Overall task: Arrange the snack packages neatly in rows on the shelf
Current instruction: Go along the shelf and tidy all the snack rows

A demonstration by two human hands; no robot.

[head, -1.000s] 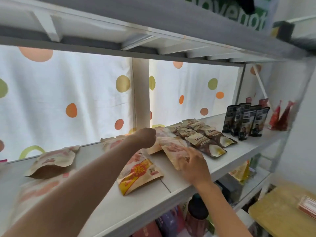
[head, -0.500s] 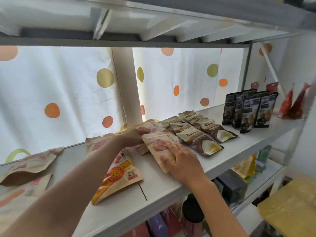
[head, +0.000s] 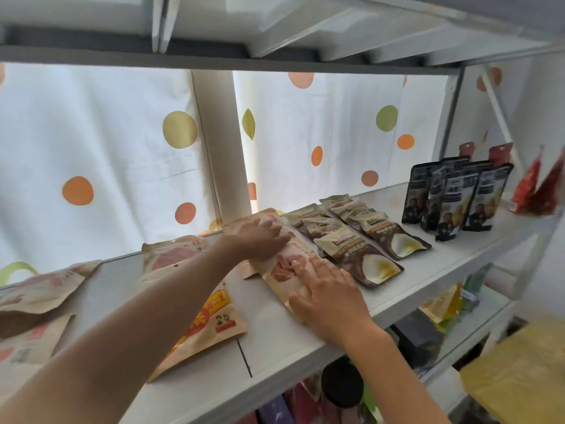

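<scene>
At frame centre, the left hand [head: 260,240] and right hand [head: 324,289], both flat and open, should slide the tan pouch [head: 282,269] squarely beside the brown row [head: 360,240].

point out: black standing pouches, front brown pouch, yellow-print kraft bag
black standing pouches [head: 486,197]: head view, front face of the rightmost pouch.
front brown pouch [head: 363,258]: head view, middle of its face.
yellow-print kraft bag [head: 214,316]: head view, its printed front.

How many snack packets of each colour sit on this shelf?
Tan paper packets: 6
Brown pouches: 7
Black pouches: 5
Red packets: 4
Total: 22, roughly; overlapping hides some edges.
</scene>
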